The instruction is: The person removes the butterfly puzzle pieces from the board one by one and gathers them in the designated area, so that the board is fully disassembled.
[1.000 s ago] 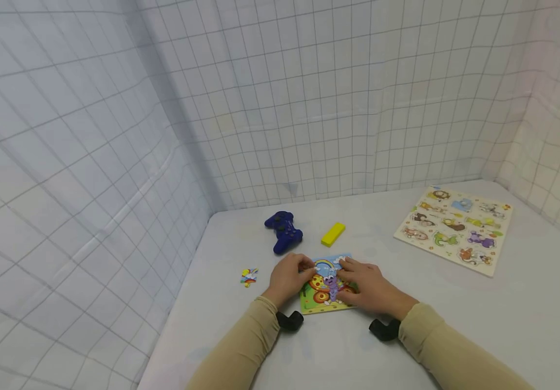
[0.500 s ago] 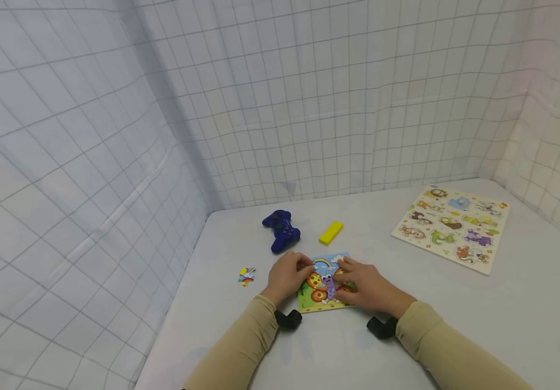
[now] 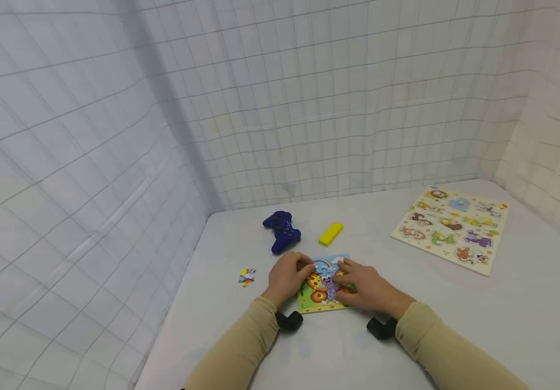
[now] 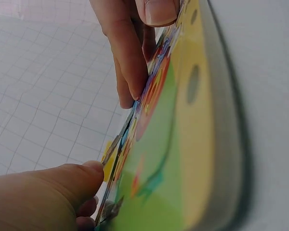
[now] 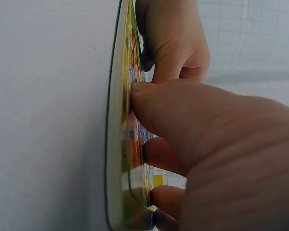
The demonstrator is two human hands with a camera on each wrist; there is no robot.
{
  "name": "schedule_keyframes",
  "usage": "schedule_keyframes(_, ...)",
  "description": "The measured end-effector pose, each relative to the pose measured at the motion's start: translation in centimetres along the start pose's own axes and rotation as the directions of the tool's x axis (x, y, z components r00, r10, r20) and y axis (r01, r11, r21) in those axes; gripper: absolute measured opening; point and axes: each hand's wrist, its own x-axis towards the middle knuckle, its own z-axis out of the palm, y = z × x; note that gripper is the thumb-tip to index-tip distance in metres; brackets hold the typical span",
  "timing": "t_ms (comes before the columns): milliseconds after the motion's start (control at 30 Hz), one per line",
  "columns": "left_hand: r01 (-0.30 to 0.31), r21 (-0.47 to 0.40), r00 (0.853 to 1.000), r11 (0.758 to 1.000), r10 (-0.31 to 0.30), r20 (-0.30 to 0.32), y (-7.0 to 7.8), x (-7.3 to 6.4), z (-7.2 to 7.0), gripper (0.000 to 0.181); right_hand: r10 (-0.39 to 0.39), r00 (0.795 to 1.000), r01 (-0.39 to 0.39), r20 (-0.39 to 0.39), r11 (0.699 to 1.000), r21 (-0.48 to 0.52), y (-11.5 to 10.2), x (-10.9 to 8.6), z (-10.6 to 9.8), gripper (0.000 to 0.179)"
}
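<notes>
A small jigsaw board [image 3: 320,307] with a purple butterfly and a rainbow lies flat before me. My left hand [image 3: 287,276] is at its upper left, thumb and curled fingers pinching a puzzle piece [image 4: 112,150] whose thin edge sits slightly raised in the left wrist view. Its fingertips are partly hidden behind the hand. My right hand [image 3: 370,284] lies over the board's right side with fingers spread; in the right wrist view the thumb and fingertips touch the picture. A loose puzzle piece [image 3: 247,277] with a rainbow lies left of my left hand.
Behind the board are a blue game controller [image 3: 282,232] and a yellow block [image 3: 331,234]. A larger wooden animal puzzle [image 3: 450,230] lies at the back right. Gridded white cloth walls [image 3: 290,108] border the white table [image 3: 329,357] at the back and sides.
The whole view shifts slightly as the head camera moves. Both hands keep nearly the same place on the board, with only tiny finger movement.
</notes>
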Motion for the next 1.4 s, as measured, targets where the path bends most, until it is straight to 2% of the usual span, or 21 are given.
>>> schedule_keyframes(200, -0.009, -0.034, 1.000, 0.999, 0.009, 0.003, 0.3, 0.0, 0.1, 0.015, 0.025, 1.000, -0.025, 0.008, 1.000, 0.011, 0.0, -0.5, -0.1, 0.046)
schedule_keyframes(533, -0.017, -0.055, 0.999, 0.998, 0.015, -0.039, 0.0, -0.5, -0.2, 0.015, -0.025, 1.000, 0.026, -0.005, 0.999, 0.032, 0.2, -0.1, 0.0, 0.044)
schedule_keyframes(733, -0.019, -0.088, 0.997, 0.996, 0.012, -0.080, -0.7, -1.3, -1.3, 0.014, -0.061, 0.997, 0.063, -0.039, 0.996, 0.055, 0.6, -0.1, 0.1, 0.040)
schedule_keyframes(867, -0.047, -0.077, 0.993, 0.996, 0.038, -0.115, -1.9, -1.9, -3.0, 0.011, -0.087, 0.993, 0.091, -0.076, 0.995, 0.050, 0.8, -0.2, 0.1, 0.037)
schedule_keyframes(967, -0.066, -0.070, 0.988, 0.995, 0.055, -0.143, -3.4, -2.5, -4.4, 0.009, -0.093, 0.992, 0.097, -0.082, 0.994, 0.047, 1.0, -0.2, 0.2, 0.037)
schedule_keyframes(1233, 0.007, -0.079, 0.973, 0.997, -0.025, -0.231, -8.3, -4.1, -7.6, 0.011, -0.048, 0.997, 0.049, -0.060, 0.999, 0.020, 1.4, -0.4, -0.2, 0.037)
schedule_keyframes(1300, 0.020, -0.087, 0.972, 0.996, -0.040, -0.232, -9.0, -4.3, -8.1, 0.012, -0.039, 0.998, 0.041, -0.057, 0.999, 0.034, 1.4, -0.4, -0.3, 0.036)
schedule_keyframes(1400, 0.019, -0.094, 0.978, 0.995, -0.038, -0.203, -9.4, -4.4, -8.5, 0.013, -0.045, 0.997, 0.049, -0.058, 0.997, 0.053, 1.4, -0.4, -0.3, 0.036)
